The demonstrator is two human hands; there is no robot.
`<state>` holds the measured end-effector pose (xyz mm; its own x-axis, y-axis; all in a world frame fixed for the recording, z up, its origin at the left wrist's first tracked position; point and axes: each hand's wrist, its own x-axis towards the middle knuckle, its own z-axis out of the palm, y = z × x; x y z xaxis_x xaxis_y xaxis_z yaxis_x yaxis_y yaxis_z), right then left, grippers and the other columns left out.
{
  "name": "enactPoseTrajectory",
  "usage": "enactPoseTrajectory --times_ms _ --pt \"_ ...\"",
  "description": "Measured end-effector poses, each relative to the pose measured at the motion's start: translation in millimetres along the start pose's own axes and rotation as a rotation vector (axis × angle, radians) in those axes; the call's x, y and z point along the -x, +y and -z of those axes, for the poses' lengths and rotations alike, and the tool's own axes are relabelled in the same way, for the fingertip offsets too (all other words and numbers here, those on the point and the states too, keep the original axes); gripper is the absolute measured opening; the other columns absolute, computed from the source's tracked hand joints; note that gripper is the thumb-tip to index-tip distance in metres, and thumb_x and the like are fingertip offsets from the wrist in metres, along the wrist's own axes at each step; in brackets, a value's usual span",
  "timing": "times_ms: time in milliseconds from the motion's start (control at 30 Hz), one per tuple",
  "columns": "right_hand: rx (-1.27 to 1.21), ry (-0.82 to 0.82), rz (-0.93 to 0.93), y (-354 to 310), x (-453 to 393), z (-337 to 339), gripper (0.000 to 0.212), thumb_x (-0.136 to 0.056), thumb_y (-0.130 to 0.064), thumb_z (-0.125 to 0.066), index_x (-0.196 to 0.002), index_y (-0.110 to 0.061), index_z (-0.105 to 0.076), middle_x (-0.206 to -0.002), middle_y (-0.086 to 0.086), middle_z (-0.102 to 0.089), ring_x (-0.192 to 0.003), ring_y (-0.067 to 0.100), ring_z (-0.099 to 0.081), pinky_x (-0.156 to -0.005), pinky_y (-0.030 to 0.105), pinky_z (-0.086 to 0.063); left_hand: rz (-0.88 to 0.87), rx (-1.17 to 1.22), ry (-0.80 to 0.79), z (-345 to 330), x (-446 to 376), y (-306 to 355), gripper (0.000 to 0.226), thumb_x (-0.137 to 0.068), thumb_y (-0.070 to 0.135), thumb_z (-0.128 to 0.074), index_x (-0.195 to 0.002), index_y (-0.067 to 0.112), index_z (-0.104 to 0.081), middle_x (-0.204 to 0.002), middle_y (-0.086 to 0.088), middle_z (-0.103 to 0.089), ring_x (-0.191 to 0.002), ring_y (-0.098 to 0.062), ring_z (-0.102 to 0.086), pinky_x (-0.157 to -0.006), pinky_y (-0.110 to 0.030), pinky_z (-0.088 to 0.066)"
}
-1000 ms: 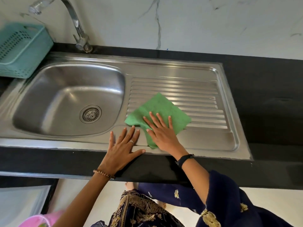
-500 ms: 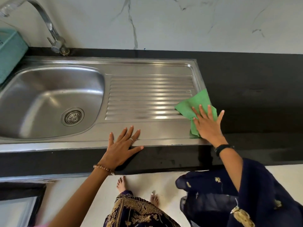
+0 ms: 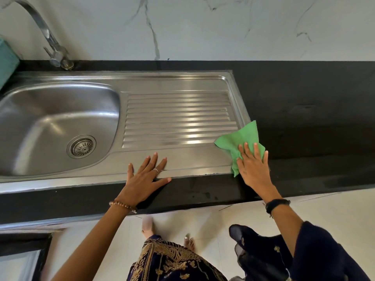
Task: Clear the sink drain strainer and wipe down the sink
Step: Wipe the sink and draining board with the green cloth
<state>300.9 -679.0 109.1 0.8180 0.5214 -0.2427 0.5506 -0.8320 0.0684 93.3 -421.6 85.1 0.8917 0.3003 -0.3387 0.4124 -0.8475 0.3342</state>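
Note:
A stainless steel sink [image 3: 50, 118] with a ribbed draining board [image 3: 176, 120] is set into a black counter. The round drain strainer [image 3: 82, 147] sits in the bottom of the basin and looks free of debris. My right hand [image 3: 252, 169] presses flat on a green cloth [image 3: 241, 141] at the draining board's front right corner, where the steel meets the counter. My left hand [image 3: 145, 179] rests flat with spread fingers on the sink's front rim, holding nothing.
A chrome tap [image 3: 50, 43] rises at the back left of the sink. A teal basket [image 3: 7, 61] shows at the left edge. Black counter [image 3: 308, 110] extends to the right. A marble wall stands behind. My feet and the floor are below.
My right hand slid the green cloth from the middle of the draining board to its front right corner. My left hand stayed on the front rim. The view shifted right.

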Motion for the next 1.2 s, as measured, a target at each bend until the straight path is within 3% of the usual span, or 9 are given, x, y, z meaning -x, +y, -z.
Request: enactPoseTrajectory --times_ms 200,400,500,733,900,1100,1200 --pt "-0.095 -0.082 -0.038 -10.5 -19.7 3.3 0.056 -0.102 -0.034 -0.016 -0.15 -0.018 0.007 -0.16 0.005 0.009 -0.144 0.03 0.019 -0.114 0.057 0.009 -0.004 -0.002 0.001 4.2 4.8 3.0 0.068 -0.089 0.062 -0.026 -0.138 0.039 0.014 -0.15 0.01 0.022 -0.142 -0.012 0.015 -0.113 -0.052 0.011" --pt "-0.122 -0.061 0.022 -44.6 -0.3 -1.0 0.057 -0.101 -0.034 -0.019 -0.15 -0.017 0.003 -0.16 0.009 0.006 -0.145 0.036 0.013 -0.113 0.058 0.007 0.028 0.002 0.078 12.9 28.3 -19.2 0.058 -0.097 0.044 -0.018 -0.136 0.035 0.023 -0.146 0.008 0.028 -0.134 -0.012 0.024 -0.113 -0.05 0.012" --pt "-0.127 -0.06 0.056 -78.9 7.7 -0.5 0.057 -0.101 -0.034 -0.018 -0.15 -0.018 0.004 -0.16 0.009 0.008 -0.145 0.036 0.014 -0.115 0.06 0.005 0.051 -0.063 0.082 21.3 41.9 -43.8 0.06 -0.087 0.052 -0.001 -0.135 0.031 0.028 -0.144 0.006 0.032 -0.136 -0.017 0.025 -0.113 -0.051 0.01" --pt "-0.166 -0.036 0.2 -190.4 19.5 0.4 0.056 -0.1 -0.035 -0.018 -0.15 -0.022 0.003 -0.16 0.005 0.007 -0.145 0.033 0.015 -0.115 0.059 0.006 0.092 -0.082 0.034 47.2 65.0 -105.6 0.098 -0.052 0.078 0.033 -0.135 0.026 0.029 -0.145 0.007 0.03 -0.137 -0.015 0.022 -0.114 -0.052 0.007" --pt "-0.172 -0.02 0.326 -290.7 22.4 1.5 0.055 -0.1 -0.034 -0.02 -0.15 -0.023 -0.001 -0.16 0.007 0.004 -0.146 0.034 0.011 -0.113 0.061 0.008 0.129 -0.107 0.058 57.6 78.3 -147.3 0.098 -0.05 0.079 0.033 -0.134 0.029 0.029 -0.156 0.005 0.016 -0.144 -0.016 0.011 -0.115 -0.051 0.004" --pt "-0.185 -0.004 0.449 -384.6 24.2 6.1 0.053 -0.1 -0.034 -0.021 -0.15 -0.022 -0.012 -0.16 0.007 -0.005 -0.147 0.032 0.006 -0.113 0.06 0.011 0.172 -0.072 0.045 69.0 91.4 -200.7 0.091 -0.059 0.081 0.016 -0.133 0.029 0.031 -0.154 0.006 0.018 -0.143 -0.015 0.013 -0.114 -0.051 0.007" --pt "-0.186 -0.009 0.492 -403.7 23.4 7.5 0.051 -0.1 -0.034 -0.02 -0.15 -0.023 -0.015 -0.16 0.004 -0.01 -0.147 0.027 0.005 -0.114 0.057 0.012 0.19 -0.114 0.058 76.1 100.1 -219.5 0.099 -0.05 0.083 0.027 -0.132 0.028 0.031 -0.154 0.003 0.018 -0.144 -0.018 0.011 -0.114 -0.051 0.006"
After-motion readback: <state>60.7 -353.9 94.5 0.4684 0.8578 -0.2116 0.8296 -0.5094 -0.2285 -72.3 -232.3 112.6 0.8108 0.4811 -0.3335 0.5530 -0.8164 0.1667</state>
